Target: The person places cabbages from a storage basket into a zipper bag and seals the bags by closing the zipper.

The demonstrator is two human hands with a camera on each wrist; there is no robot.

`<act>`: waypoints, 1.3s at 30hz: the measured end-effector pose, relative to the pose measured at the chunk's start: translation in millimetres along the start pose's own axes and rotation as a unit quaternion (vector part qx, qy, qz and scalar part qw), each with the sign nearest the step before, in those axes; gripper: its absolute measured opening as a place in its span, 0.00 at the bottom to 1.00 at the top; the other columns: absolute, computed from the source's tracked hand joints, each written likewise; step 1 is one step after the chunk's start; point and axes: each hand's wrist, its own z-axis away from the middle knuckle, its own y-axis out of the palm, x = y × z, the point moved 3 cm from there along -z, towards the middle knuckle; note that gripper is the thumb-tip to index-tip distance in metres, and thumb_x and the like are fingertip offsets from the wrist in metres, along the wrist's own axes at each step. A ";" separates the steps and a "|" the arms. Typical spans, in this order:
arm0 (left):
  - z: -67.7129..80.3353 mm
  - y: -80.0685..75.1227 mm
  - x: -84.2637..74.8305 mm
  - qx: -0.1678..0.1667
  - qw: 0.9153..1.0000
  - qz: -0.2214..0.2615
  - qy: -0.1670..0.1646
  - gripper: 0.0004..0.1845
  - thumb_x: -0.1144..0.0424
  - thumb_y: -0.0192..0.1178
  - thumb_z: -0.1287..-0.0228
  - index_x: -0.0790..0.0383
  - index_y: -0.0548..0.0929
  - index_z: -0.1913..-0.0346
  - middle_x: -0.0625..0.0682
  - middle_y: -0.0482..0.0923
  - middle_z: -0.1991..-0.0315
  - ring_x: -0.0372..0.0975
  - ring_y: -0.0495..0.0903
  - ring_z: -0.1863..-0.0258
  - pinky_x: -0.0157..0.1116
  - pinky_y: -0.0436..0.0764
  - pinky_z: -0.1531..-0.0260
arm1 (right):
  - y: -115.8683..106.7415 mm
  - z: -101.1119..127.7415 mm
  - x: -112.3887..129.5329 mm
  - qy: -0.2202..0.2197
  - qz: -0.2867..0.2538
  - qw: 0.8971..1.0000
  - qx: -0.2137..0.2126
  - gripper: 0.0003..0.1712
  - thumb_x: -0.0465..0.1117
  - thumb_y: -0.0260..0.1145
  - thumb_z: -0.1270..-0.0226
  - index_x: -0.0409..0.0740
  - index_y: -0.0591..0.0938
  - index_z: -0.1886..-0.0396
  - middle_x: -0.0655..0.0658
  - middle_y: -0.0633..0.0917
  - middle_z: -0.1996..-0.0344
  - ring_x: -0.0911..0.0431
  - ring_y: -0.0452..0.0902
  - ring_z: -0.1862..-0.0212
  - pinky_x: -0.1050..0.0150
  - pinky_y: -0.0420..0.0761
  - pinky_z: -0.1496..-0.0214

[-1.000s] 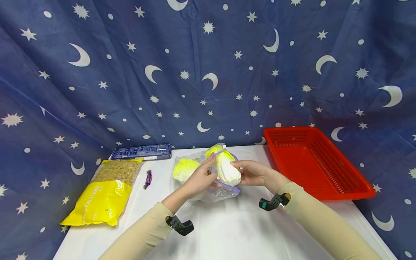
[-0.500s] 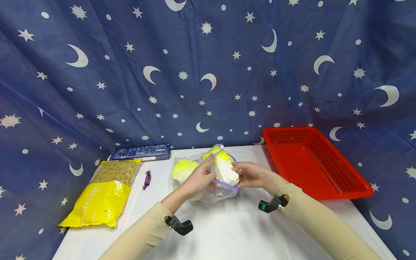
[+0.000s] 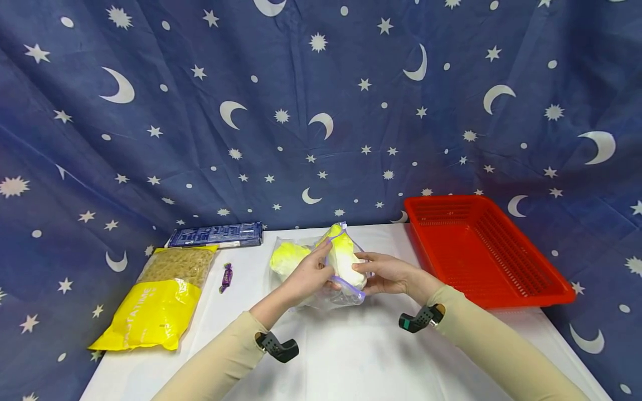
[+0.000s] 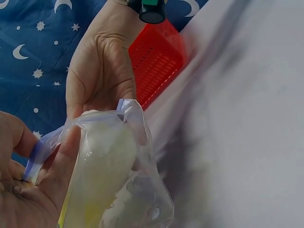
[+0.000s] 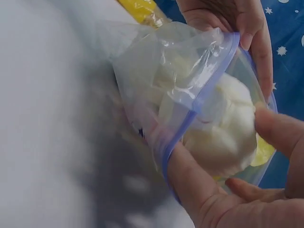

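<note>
Pinched the clear bag [image 3: 333, 301] by its purple edge [image 5: 195, 108] with the left hand [image 3: 308, 277]; gripped cabbage [image 3: 345, 264] at the opening with the right hand [image 3: 388, 273], left of the red basket [image 3: 476, 264].

The person wears long sleeves in plain pale beige. The left sleeve [image 3: 213, 359] fits closely and shows faint creases; the right sleeve [image 3: 501, 351] matches it in colour and cut. Both taper towards the wrist. Around the left wrist goes a black strap [image 3: 268, 342], dotted with small holes, which carries a dark, rounded little camera [image 3: 287, 351]. A second black strap [image 3: 429, 309], also perforated, circles the right wrist, with a bit of shiny metal beside it. Its dark camera [image 3: 414, 319] bears a bright green mark [image 3: 407, 317] near the end.
</note>
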 end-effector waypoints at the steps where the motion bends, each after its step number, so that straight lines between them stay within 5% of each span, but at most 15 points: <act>1: -0.2 -0.2 0.0 -0.001 1.000 0.000 0.000 0.41 0.72 0.51 0.36 0.68 0.54 0.20 0.53 0.42 0.17 0.39 0.82 0.73 0.37 0.89 0.65 | -0.1 -0.1 0.0 -0.002 0.002 1.000 0.004 0.42 0.42 0.67 0.27 0.45 0.57 0.20 0.30 0.74 0.42 0.40 0.80 0.49 0.48 0.87 0.50; 9: -0.8 -1.7 1.5 -0.004 1.000 -0.011 0.002 0.41 0.72 0.52 0.37 0.68 0.54 0.20 0.53 0.41 0.17 0.39 0.77 0.76 0.41 0.89 0.64 | -2.4 -1.1 -1.3 0.002 -0.017 0.999 0.027 0.42 0.37 0.59 0.32 0.45 0.56 0.19 0.29 0.73 0.41 0.42 0.80 0.50 0.48 0.87 0.48; 16: 1.7 -1.8 0.9 -0.004 1.000 -0.013 -0.005 0.41 0.71 0.53 0.36 0.66 0.55 0.20 0.52 0.42 0.17 0.38 0.75 0.76 0.46 0.88 0.63 | 3.1 -1.0 -0.8 -0.034 0.091 0.995 -0.019 0.43 0.40 0.68 0.29 0.44 0.59 0.20 0.34 0.78 0.49 0.47 0.82 0.56 0.57 0.90 0.60; 26: 1.4 -3.9 3.6 -0.001 0.999 0.048 -0.012 0.41 0.73 0.51 0.34 0.65 0.52 0.19 0.51 0.39 0.17 0.41 0.85 0.69 0.38 0.89 0.61 | 11.0 -0.5 0.9 -0.066 0.227 0.967 -0.094 0.46 0.48 0.76 0.36 0.36 0.66 0.25 0.36 0.83 0.52 0.48 0.84 0.57 0.55 0.90 0.56; 32: -0.5 -6.2 7.5 -0.005 0.999 0.041 -0.009 0.40 0.73 0.51 0.34 0.65 0.53 0.19 0.50 0.40 0.17 0.41 0.84 0.67 0.36 0.89 0.62 | 7.6 4.2 4.6 -0.114 0.267 0.949 -0.121 0.35 0.49 0.73 0.33 0.32 0.76 0.35 0.37 0.84 0.54 0.49 0.84 0.59 0.52 0.90 0.56; 39: -1.4 -8.0 8.5 -0.007 1.000 0.030 -0.008 0.40 0.73 0.51 0.34 0.65 0.53 0.19 0.50 0.42 0.17 0.40 0.82 0.70 0.33 0.88 0.64 | -9.8 15.6 16.0 -0.185 0.276 0.919 -0.213 0.19 0.43 0.65 0.25 0.34 0.83 0.45 0.35 0.83 0.49 0.41 0.81 0.51 0.55 0.90 0.56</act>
